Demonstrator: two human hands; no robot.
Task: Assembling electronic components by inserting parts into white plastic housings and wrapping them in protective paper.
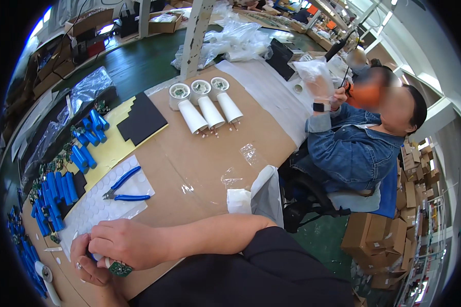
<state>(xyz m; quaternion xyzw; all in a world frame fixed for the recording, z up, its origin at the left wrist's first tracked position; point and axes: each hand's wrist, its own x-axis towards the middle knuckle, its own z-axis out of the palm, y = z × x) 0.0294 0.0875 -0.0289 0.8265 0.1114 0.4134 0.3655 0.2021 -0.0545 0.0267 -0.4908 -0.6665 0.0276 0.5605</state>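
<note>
In the head view, three round white cups (201,87) stand near the far end of the brown table (164,174), small parts visible inside each, with three white tapered tubes (210,113) lying just in front. Beyond, an open cardboard box (165,23) holds pale, plastic-wrapped stuff. A co-worker (358,138) lifts a clear bag (313,78), its contents too blurred to tell.

Low on the left, the left hand (89,261) and right hand (122,242) meet, both grasping one part — its green circuit board (120,269) sticks out below the right hand, the rest covered by fingers.

Close by, cutters (128,186) lie with blue handles spread on a white sheet (100,198). Blue cylinders (54,192) crowd the left side. Bare brown tabletop stretches from the cutters to the tubes and rightward to a grey-white cloth (267,193) at the edge, shiny film scraps (249,153) scattered across it.
</note>
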